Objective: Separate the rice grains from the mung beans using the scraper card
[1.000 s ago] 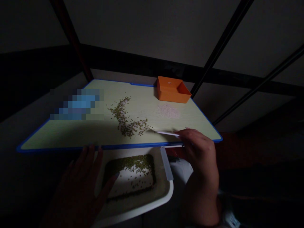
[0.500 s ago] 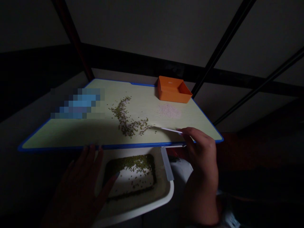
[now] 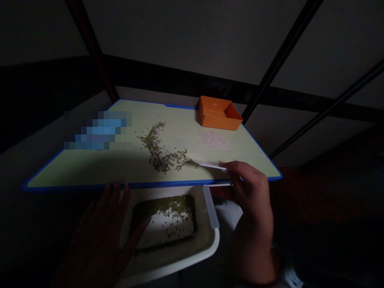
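Note:
My right hand [image 3: 250, 182] pinches a slim white stick-like tool [image 3: 210, 165]; its kind I cannot make out. The tool's tip points left and meets the right end of a scattered heap of green beans [image 3: 163, 162] mixed with pale grains. My left hand [image 3: 102, 228] lies over the left side of a white plastic basin [image 3: 207, 252], fingers stretched and the thumb apart over its inside. More green beans [image 3: 168, 206] lie in the basin, thickest along its far side. A separate patch of pale pinkish grains [image 3: 214, 140] lies on the board.
The cream tabletop [image 3: 84, 172] has a blue rim. At its back right edge stands an orange open box [image 3: 217, 120]. A blurred-out blue item [image 3: 100, 134] lies at the left. Dark-framed panels [image 3: 180, 36] rise behind the table.
My right hand has shifted slightly left, and the tool has moved left with its tip at the beans. The left hand and the basin stay in place.

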{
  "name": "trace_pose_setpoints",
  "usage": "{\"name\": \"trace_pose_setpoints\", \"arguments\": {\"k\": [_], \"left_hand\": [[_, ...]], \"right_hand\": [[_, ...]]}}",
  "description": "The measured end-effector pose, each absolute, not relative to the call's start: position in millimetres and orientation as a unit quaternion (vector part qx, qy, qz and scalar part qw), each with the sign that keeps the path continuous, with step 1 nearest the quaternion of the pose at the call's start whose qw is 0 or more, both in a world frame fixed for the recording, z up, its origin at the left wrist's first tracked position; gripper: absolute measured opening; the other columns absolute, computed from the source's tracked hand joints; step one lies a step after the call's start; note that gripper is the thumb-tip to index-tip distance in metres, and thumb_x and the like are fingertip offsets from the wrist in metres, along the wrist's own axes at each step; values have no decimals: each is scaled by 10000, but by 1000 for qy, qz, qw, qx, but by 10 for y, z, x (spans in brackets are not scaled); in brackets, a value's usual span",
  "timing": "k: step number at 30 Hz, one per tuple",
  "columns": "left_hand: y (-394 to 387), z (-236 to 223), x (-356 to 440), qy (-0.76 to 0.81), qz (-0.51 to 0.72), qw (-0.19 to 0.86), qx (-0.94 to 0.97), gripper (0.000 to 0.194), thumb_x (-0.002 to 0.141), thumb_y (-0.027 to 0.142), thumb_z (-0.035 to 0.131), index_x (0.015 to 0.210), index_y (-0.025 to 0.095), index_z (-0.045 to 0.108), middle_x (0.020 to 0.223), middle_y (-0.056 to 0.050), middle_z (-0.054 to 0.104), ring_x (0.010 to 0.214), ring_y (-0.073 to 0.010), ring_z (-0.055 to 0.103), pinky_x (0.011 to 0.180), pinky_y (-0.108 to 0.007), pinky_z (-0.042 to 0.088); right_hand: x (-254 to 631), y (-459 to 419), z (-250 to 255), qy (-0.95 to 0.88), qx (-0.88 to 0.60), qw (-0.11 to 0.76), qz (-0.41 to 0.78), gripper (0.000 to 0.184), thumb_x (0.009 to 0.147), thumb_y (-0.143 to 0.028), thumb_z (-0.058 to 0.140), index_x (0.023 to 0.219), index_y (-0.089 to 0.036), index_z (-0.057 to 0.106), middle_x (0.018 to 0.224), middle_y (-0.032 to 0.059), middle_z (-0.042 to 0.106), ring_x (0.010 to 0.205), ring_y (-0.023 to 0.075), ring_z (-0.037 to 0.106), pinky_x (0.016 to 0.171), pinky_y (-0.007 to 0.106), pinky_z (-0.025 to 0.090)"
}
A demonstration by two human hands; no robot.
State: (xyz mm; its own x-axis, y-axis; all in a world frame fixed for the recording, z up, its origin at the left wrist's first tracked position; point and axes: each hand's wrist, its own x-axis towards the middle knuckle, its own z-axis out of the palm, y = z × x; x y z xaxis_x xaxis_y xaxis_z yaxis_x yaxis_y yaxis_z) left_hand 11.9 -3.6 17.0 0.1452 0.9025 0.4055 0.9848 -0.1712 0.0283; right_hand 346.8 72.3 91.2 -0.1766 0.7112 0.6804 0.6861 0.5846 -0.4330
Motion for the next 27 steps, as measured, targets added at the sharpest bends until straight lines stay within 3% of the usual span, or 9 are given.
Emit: {"name": "trace_pose_setpoints", "arguments": {"k": [5, 8, 11, 16, 23, 27], "left_hand": [[-32, 174, 136, -628, -168, 125, -750, 802, 833, 571, 374, 1511, 267, 71, 1621, -137, 290, 1500, -355, 253, 1120, -685, 435], [-37, 169, 134, -628, -169, 125, -750, 806, 832, 575, 379, 1511, 277, 62, 1631, -115, 271, 1504, -352, 244, 1125, -679, 433], [-35, 169, 133, -626, -168, 124, -751, 798, 835, 586, 360, 1511, 278, 68, 1629, -109, 280, 1501, -354, 251, 1124, -683, 429], [-25, 173, 143, -628, -167, 123, -750, 801, 833, 577, 367, 1511, 260, 82, 1624, -131, 287, 1497, -374, 256, 1113, -694, 429], [-29, 198, 142, -628, -161, 123, -751, 791, 842, 602, 338, 1508, 244, 107, 1615, -159, 304, 1502, -359, 263, 1118, -669, 425], [-41, 207, 146, -635, -156, 123, -747, 809, 838, 658, 308, 1507, 255, 97, 1620, -147, 307, 1523, -325, 225, 1145, -639, 400]], "right_hand": [[3485, 617, 1009, -784, -435, 442, 30, 192, 948, -152, 545, 935, -234, 718, 929, 34, 780, 894, 187, 721, 909, 382, 530], [3477, 592, 1015, -769, -443, 460, 20, 194, 941, -152, 549, 921, -239, 722, 897, 28, 778, 850, 181, 725, 835, 351, 559], [3485, 612, 969, -702, -482, 524, -24, 172, 906, -167, 609, 974, -252, 742, 946, 35, 784, 857, 188, 735, 772, 325, 581], [3537, 737, 907, -515, -530, 671, -57, 211, 837, -231, 700, 1039, -230, 758, 1000, 64, 778, 910, 215, 732, 815, 367, 592], [3533, 983, 929, -498, -584, 619, 168, 164, 761, -286, 724, 880, -191, 785, 914, 77, 796, 842, 229, 725, 743, 389, 570], [3463, 1110, 942, -512, -568, 604, 223, 143, 741, -286, 725, 834, -199, 788, 905, 71, 801, 846, 227, 721, 743, 371, 544]]}}
